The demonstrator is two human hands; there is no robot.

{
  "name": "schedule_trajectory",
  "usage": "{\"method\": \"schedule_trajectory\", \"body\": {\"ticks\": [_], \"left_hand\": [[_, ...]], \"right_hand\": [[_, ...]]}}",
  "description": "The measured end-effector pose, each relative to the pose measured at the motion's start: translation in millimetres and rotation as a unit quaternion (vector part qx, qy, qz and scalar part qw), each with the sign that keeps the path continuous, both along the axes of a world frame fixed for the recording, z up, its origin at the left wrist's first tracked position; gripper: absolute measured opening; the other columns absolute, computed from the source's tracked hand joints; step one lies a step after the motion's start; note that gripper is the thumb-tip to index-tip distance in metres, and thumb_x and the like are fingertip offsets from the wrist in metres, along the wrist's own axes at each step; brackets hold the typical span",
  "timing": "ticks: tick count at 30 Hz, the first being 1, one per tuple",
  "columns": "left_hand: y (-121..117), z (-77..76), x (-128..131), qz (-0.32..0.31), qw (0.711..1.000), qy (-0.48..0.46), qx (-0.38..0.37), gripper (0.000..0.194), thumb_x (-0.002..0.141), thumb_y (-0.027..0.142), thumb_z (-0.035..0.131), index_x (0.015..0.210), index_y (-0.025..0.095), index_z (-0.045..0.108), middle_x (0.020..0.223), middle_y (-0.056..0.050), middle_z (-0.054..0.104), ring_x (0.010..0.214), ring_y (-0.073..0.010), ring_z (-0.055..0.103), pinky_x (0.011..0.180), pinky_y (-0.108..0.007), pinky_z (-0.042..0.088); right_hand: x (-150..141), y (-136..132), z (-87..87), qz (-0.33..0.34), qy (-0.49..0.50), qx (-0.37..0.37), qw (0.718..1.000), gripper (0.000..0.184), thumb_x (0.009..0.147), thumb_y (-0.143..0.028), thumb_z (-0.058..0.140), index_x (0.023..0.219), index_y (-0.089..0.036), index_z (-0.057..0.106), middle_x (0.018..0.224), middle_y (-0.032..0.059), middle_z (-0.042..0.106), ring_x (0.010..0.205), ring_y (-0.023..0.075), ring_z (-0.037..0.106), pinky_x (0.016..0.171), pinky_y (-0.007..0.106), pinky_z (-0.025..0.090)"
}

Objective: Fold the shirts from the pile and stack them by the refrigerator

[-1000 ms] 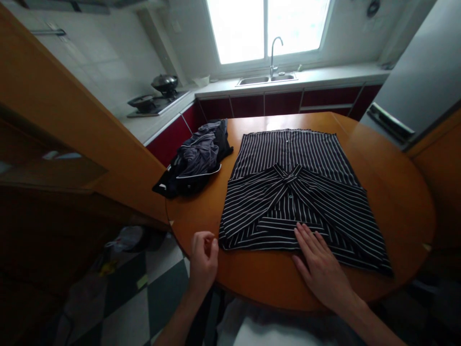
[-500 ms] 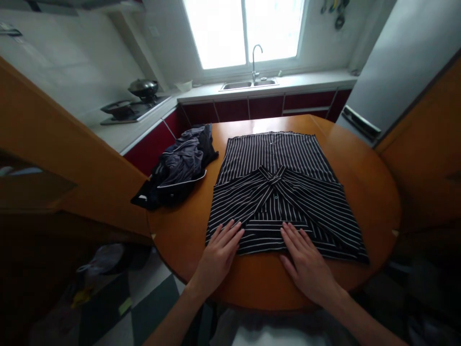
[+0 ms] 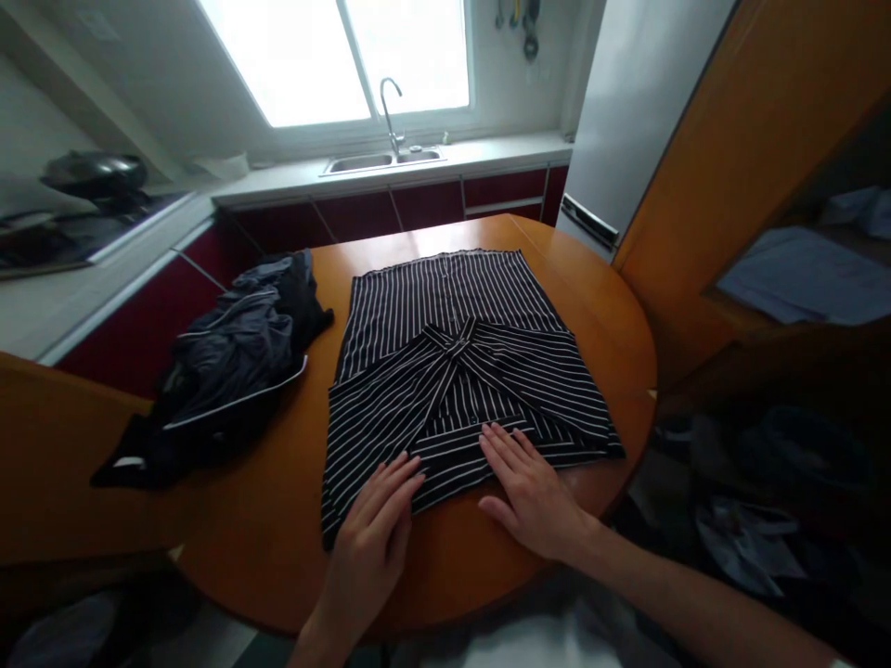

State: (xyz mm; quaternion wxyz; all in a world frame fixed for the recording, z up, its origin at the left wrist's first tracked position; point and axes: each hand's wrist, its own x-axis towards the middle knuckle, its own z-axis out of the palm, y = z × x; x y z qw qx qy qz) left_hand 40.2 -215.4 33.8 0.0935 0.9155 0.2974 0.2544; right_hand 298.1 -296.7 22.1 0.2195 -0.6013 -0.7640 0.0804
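Left fingers (image 3: 391, 488) now on striped shirt (image 3: 456, 376)

The left hand (image 3: 372, 529) and the right hand (image 3: 525, 487) hid small patches of the striped shirt (image 3: 445, 288) along its near edge. Both forearms were cut off by the bottom edge. The stove (image 3: 143, 225) ran out at the left edge, while the window (image 3: 410, 56) and fridge (image 3: 637, 102) lost their tops. The hanging utensils (image 3: 530, 42) were too small to identify, and the clutter (image 3: 752, 538) at lower right was too dark and blurred.
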Motion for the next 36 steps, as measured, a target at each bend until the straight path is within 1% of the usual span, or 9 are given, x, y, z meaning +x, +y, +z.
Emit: {"method": "schedule_trajectory", "body": {"ticks": [3, 7, 11, 17, 22, 26, 30, 33, 36], "left_hand": [[-12.1, 2.4, 35.3, -0.024, 0.999, 0.038, -0.008, 0.049, 0.101, 0.014, 0.041, 0.149, 0.024, 0.044, 0.152, -0.009, 0.05, 0.145, -0.026, 0.04, 0.117, -0.053, 0.04], [-18.7, -9.2, 63.0, -0.033, 0.991, 0.13, -0.014, 0.057, 0.101, 0.03, 0.049, 0.155, 0.02, 0.034, 0.163, -0.011, 0.032, 0.151, -0.0287, 0.026, 0.119, -0.054, 0.035], [-20.0, -13.7, 62.9, -0.028, 0.986, 0.165, -0.026, 0.063, 0.1, 0.034, 0.051, 0.158, 0.021, 0.028, 0.166, -0.01, 0.024, 0.153, -0.0274, 0.019, 0.121, -0.052, 0.031], [-21.9, -13.2, 61.4, -0.018, 0.987, 0.151, -0.043, 0.064, 0.1, 0.031, 0.05, 0.159, 0.023, 0.026, 0.166, -0.008, 0.023, 0.153, -0.0255, 0.02, 0.122, -0.051, 0.03], [-19.5, -14.3, 59.3, -0.023, 0.99, 0.129, -0.05, 0.067, 0.098, 0.024, 0.052, 0.159, 0.023, 0.024, 0.164, -0.009, 0.028, 0.152, -0.0247, 0.024, 0.12, -0.051, 0.035], [-16.7, -0.3, 42.6, -0.07, 0.989, 0.115, -0.055, 0.067, 0.096, 0.013, 0.051, 0.158, 0.024, 0.028, 0.162, -0.007, 0.035, 0.15, -0.0227, 0.03, 0.119, -0.048, 0.038], [-8.0, 15.6, 1.5, -0.1, 0.987, 0.118, -0.036, 0.062, 0.097, 0.01, 0.052, 0.155, 0.026, 0.036, 0.159, -0.006, 0.041, 0.15, -0.0233, 0.031, 0.119, -0.049, 0.039], [1.5, 20.5, -38.0, -0.087, 0.987, 0.137, -0.007, 0.061, 0.095, 0.011, 0.054, 0.152, 0.03, 0.041, 0.158, -0.004, 0.041, 0.149, -0.0257, 0.032, 0.117, -0.051, 0.04], [6.3, 19.5, -68.6, -0.04, 0.984, 0.174, 0.013, 0.069, 0.091, 0.006, 0.051, 0.155, 0.03, 0.037, 0.161, -0.003, 0.037, 0.15, -0.0279, 0.029, 0.116, -0.052, 0.04]], "right_hand": [[2.4, 2.6, 0.6, 0.009, 0.001, 0.019, 1.0, 0.073, 0.1, -0.044, 0.048, 0.159, -0.01, 0.024, 0.164, 0.0149, 0.026, 0.154, 0.026, 0.017, 0.124, 0.05, 0.025], [8.6, 4.7, -8.1, -0.012, -0.035, 0.012, 0.999, 0.071, 0.099, -0.042, 0.052, 0.158, -0.01, 0.028, 0.165, 0.0144, 0.023, 0.154, 0.0272, 0.016, 0.124, 0.051, 0.024], [14.6, 2.4, -19.4, -0.022, -0.052, 0.01, 0.998, 0.071, 0.098, -0.036, 0.053, 0.159, -0.012, 0.027, 0.165, 0.0133, 0.024, 0.153, 0.0271, 0.019, 0.124, 0.051, 0.023], [15.9, 0.5, -23.4, -0.027, -0.06, 0.023, 0.998, 0.065, 0.097, -0.029, 0.05, 0.157, -0.011, 0.031, 0.164, 0.0121, 0.026, 0.153, 0.0262, 0.022, 0.125, 0.049, 0.023], [18.9, 1.5, -25.8, -0.025, -0.061, 0.037, 0.997, 0.064, 0.094, -0.022, 0.052, 0.155, -0.012, 0.035, 0.162, 0.0122, 0.033, 0.151, 0.0257, 0.028, 0.123, 0.048, 0.03], [28.7, -3.4, -17.0, -0.012, -0.057, 0.039, 0.998, 0.064, 0.092, -0.016, 0.051, 0.155, -0.014, 0.036, 0.16, 0.0114, 0.037, 0.149, 0.0248, 0.031, 0.121, 0.046, 0.034], [59.7, -17.2, 1.7, 0.028, -0.058, 0.042, 0.997, 0.068, 0.094, -0.019, 0.051, 0.159, -0.019, 0.028, 0.163, 0.0073, 0.032, 0.151, 0.0241, 0.027, 0.123, 0.048, 0.029], [98.1, -28.8, 8.6, 0.017, -0.071, 0.05, 0.996, 0.072, 0.094, -0.024, 0.055, 0.16, -0.023, 0.026, 0.163, 0.0071, 0.032, 0.151, 0.0263, 0.027, 0.124, 0.052, 0.025], [136.2, -37.3, 3.0, 0.007, -0.092, 0.047, 0.995, 0.074, 0.092, -0.029, 0.06, 0.159, -0.026, 0.028, 0.163, 0.0067, 0.032, 0.151, 0.0284, 0.026, 0.123, 0.054, 0.024]]}}
